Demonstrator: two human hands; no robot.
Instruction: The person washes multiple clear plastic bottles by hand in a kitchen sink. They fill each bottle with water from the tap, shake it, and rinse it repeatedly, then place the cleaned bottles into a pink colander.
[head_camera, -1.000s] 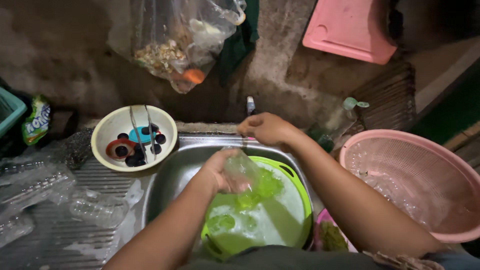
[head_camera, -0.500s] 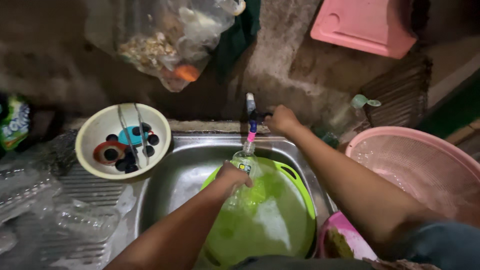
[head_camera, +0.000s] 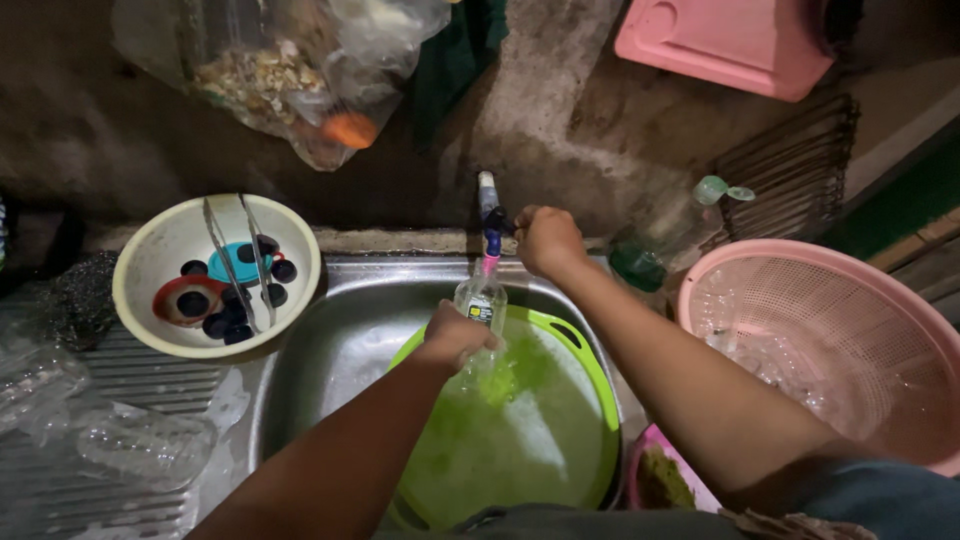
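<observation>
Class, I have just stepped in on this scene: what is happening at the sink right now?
A person stands at a metal sink. The left hand holds a clear plastic bottle upright under the tap, over a green basin of water. The right hand grips the tap handle. Beside the sink sit a cream bowl with bottle caps and tongs, and a pink basket of clear plastic items.

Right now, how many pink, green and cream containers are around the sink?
Pink: 2, the pink colander and pink tub
Green: 1, the green basin
Cream: 1, the cream bowl
Total: 4
</observation>
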